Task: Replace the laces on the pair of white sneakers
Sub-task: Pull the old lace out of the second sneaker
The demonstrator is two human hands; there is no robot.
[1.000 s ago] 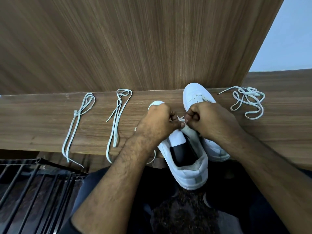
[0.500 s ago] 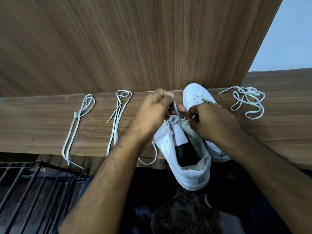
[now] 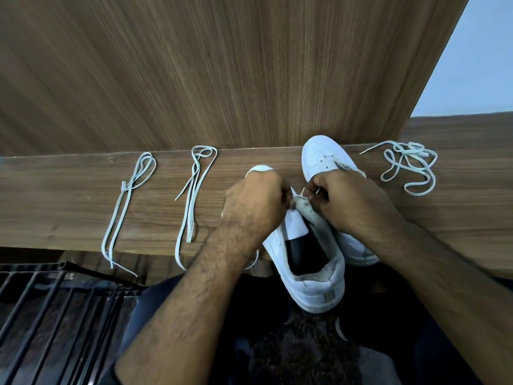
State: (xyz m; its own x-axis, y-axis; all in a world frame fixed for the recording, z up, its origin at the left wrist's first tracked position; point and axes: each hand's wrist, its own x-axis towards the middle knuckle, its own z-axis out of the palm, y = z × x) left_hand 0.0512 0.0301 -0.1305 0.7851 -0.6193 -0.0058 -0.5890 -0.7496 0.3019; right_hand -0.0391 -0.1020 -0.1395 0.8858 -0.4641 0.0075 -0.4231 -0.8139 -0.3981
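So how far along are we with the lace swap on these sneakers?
Early, by the look of it. Done: one loose lace lies tangled on the shelf, possibly already pulled out. In hand: left hand and right hand pinch the lace at the near sneaker. Left: the far sneaker still shows lacing, and two folded laces lie untouched.

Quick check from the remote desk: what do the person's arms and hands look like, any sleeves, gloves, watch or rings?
Both forearms are bare and hairy, with no sleeve in view. The left hand and right hand wear no gloves. No watch or wristband shows on either wrist, and no ring shows on the visible fingers.
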